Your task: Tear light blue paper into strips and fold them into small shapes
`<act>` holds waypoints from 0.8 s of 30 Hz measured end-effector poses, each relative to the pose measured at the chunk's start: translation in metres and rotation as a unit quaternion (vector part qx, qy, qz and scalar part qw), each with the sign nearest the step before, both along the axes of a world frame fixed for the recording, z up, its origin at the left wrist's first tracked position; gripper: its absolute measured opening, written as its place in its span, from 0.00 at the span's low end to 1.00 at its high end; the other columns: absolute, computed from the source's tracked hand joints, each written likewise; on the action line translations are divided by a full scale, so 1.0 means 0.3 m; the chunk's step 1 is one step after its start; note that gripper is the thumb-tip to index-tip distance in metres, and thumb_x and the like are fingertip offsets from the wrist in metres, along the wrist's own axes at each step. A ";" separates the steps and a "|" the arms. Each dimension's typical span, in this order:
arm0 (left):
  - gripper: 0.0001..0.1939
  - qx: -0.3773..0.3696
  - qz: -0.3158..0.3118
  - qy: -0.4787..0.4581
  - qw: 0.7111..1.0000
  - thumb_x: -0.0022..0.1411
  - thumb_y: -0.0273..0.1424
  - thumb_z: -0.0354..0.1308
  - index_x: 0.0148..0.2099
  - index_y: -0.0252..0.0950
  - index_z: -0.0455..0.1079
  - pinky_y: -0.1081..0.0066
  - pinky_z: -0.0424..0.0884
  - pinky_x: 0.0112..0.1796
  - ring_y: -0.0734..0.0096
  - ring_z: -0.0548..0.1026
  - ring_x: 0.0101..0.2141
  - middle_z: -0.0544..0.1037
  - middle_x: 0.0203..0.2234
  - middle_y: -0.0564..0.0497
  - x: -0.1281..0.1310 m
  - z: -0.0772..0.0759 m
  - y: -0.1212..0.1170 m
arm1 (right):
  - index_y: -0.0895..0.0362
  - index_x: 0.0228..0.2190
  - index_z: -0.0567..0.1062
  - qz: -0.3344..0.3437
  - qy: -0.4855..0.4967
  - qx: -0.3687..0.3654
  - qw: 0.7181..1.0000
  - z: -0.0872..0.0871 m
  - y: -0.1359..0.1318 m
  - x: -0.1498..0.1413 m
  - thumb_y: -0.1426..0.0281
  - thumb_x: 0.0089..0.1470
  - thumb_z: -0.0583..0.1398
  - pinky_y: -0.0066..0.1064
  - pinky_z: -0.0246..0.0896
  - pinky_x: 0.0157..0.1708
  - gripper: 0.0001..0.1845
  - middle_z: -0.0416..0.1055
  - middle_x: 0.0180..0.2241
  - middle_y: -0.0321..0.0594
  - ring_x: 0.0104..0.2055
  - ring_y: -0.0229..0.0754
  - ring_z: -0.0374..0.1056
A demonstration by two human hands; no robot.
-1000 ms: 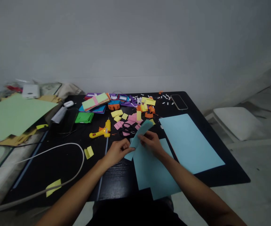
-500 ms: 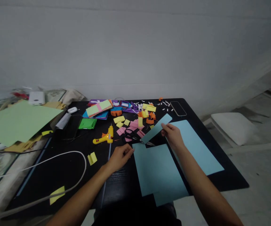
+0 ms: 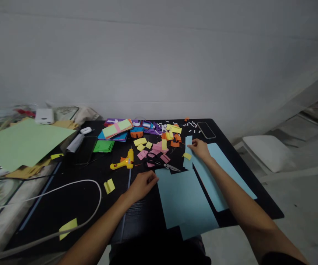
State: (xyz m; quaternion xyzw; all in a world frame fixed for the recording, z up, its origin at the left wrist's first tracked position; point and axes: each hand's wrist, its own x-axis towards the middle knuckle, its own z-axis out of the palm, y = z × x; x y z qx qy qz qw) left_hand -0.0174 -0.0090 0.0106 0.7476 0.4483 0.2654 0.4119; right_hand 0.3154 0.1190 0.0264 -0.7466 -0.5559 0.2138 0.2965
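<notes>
My right hand (image 3: 200, 148) pinches a narrow light-blue paper strip (image 3: 188, 142), which lies upright in view beyond the cut sheet. A small yellow paper piece (image 3: 187, 156) overlaps the strip's lower part. My left hand (image 3: 144, 184) rests on the table with fingers loosely curled, holding nothing visible; its fingertips are at the left edge of a light-blue sheet (image 3: 186, 198) with notched corners. Black-handled scissors (image 3: 163, 165) lie just past that sheet, blades pointing right. Partly under my right forearm is a larger light-blue sheet (image 3: 228, 169).
Pink paper pieces (image 3: 159, 147) and other coloured scraps cover the table's back middle. A yellow glue gun (image 3: 124, 161) lies left of them. A white cable (image 3: 98, 187) loops across the left side. A phone (image 3: 206, 130) lies back right; a white stool (image 3: 266, 151) stands beyond.
My right hand has turned the blue strip from a slant and lowered it beyond the sheet. My left hand has let go of the strip and rests beside the sheet. The scissors are more exposed.
</notes>
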 end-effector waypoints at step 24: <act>0.12 -0.004 0.014 -0.018 1.000 0.71 0.36 0.53 0.39 0.37 0.73 0.70 0.64 0.32 0.69 0.73 0.28 0.76 0.26 0.52 0.005 -0.014 -0.005 | 0.54 0.52 0.78 0.413 -0.078 0.016 0.907 0.015 -0.499 -0.314 0.74 0.56 0.66 0.49 0.67 0.61 0.21 0.75 0.57 0.49 0.61 0.55 0.71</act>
